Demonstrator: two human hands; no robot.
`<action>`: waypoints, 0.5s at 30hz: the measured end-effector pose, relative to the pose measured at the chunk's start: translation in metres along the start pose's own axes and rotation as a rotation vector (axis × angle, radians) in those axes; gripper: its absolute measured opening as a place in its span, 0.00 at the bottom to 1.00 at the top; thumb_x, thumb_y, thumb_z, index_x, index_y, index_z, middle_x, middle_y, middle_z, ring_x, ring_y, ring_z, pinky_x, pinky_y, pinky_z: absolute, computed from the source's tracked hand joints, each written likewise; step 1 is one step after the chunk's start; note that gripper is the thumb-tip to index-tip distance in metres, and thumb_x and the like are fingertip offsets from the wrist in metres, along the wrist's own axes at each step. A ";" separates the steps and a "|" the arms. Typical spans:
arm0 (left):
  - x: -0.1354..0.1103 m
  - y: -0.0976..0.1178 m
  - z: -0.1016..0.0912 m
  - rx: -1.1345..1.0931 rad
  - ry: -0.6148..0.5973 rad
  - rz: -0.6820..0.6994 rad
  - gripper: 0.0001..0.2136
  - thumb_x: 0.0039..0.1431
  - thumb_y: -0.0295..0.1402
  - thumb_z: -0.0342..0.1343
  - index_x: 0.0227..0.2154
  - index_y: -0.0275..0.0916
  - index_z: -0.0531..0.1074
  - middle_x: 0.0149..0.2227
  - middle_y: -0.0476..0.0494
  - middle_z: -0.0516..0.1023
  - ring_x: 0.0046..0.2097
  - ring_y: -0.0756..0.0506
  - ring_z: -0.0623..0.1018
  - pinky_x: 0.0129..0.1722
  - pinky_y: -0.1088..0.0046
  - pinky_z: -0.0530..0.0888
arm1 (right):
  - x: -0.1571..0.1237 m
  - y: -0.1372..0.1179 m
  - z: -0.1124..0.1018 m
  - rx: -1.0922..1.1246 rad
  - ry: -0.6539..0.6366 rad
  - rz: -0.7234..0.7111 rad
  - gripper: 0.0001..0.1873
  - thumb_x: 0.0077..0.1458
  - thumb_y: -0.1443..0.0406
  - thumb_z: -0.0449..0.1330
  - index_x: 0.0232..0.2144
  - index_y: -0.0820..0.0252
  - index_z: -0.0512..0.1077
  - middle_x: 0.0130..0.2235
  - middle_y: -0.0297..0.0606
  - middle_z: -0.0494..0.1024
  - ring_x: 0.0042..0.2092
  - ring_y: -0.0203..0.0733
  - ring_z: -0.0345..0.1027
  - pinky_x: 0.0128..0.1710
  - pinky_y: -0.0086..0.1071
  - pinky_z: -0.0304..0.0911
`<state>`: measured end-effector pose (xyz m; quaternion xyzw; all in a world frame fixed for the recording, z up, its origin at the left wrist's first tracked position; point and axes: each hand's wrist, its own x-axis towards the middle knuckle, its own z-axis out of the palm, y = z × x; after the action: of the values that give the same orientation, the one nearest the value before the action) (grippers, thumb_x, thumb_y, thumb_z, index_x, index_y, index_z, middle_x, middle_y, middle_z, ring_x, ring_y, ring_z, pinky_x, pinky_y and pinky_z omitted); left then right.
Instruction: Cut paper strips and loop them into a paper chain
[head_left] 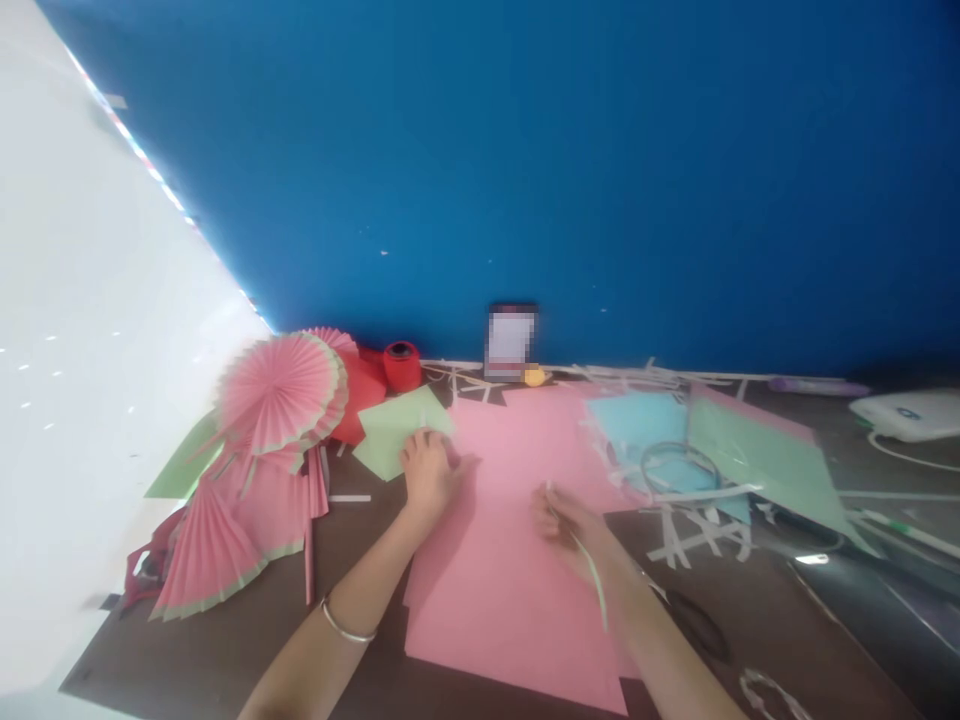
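A thin pale green paper strip [598, 590] hangs from the pinched fingers of my right hand [566, 525], curving down past the wrist. That hand is over a stack of large pink paper sheets [495, 600]. My left hand [431, 475] is at the left edge of the pink sheets, next to a piece of light green paper [386, 430]. Its fingers are curled, with the thumb toward the pink paper; what they grip, if anything, is hidden.
Pleated pink paper fans [277, 390] with green rims pile up at the left. A red tape roll [403, 368] and a phone-like device [510, 342] stand by the blue wall [525, 180]. Blue paper [637, 420], cut strips [701, 535] and a white device [904, 413] lie right.
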<state>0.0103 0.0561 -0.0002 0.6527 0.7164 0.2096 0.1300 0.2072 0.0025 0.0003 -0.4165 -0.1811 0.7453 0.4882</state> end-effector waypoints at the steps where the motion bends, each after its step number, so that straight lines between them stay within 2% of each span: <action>1: 0.000 0.001 0.000 -0.016 -0.010 -0.016 0.18 0.52 0.46 0.53 0.39 0.36 0.70 0.46 0.36 0.67 0.48 0.36 0.66 0.47 0.58 0.61 | 0.000 0.003 0.000 -0.004 0.008 0.011 0.12 0.39 0.62 0.69 0.24 0.60 0.70 0.24 0.29 0.63 0.23 0.28 0.54 0.21 0.25 0.54; 5: 0.001 0.002 0.002 -0.133 -0.043 -0.039 0.12 0.51 0.40 0.57 0.33 0.37 0.72 0.49 0.37 0.66 0.50 0.35 0.65 0.48 0.55 0.60 | 0.002 0.010 0.002 -0.050 0.019 0.034 0.11 0.40 0.64 0.69 0.25 0.60 0.71 0.26 0.30 0.68 0.26 0.30 0.59 0.28 0.27 0.59; 8: 0.003 0.003 0.005 -0.295 -0.015 -0.006 0.06 0.49 0.34 0.58 0.29 0.37 0.72 0.47 0.38 0.68 0.50 0.37 0.67 0.50 0.55 0.60 | 0.002 0.011 0.002 -0.093 -0.012 0.072 0.11 0.41 0.63 0.68 0.25 0.60 0.70 0.26 0.30 0.68 0.28 0.30 0.62 0.32 0.27 0.60; 11: 0.006 0.004 0.008 -0.638 -0.019 0.062 0.06 0.51 0.31 0.56 0.33 0.37 0.69 0.40 0.40 0.73 0.45 0.43 0.72 0.47 0.63 0.67 | 0.000 0.009 0.003 -0.111 -0.045 0.096 0.12 0.41 0.63 0.68 0.25 0.59 0.68 0.24 0.27 0.67 0.26 0.28 0.61 0.32 0.27 0.60; 13: 0.007 0.006 0.011 -0.869 -0.087 0.064 0.09 0.53 0.33 0.54 0.37 0.37 0.68 0.36 0.41 0.75 0.40 0.46 0.75 0.41 0.68 0.70 | -0.005 0.006 0.005 -0.121 -0.100 0.101 0.13 0.42 0.62 0.68 0.24 0.60 0.67 0.22 0.27 0.65 0.24 0.28 0.60 0.30 0.27 0.60; 15: 0.008 0.007 0.014 -1.000 -0.156 0.039 0.11 0.52 0.33 0.55 0.39 0.36 0.68 0.35 0.41 0.76 0.39 0.47 0.76 0.39 0.71 0.71 | -0.011 0.001 0.007 -0.152 -0.209 0.115 0.14 0.42 0.60 0.67 0.23 0.60 0.65 0.22 0.27 0.65 0.23 0.29 0.61 0.28 0.28 0.60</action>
<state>0.0221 0.0659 -0.0082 0.5376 0.5040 0.4801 0.4758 0.2029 -0.0063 0.0092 -0.3819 -0.2626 0.7955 0.3904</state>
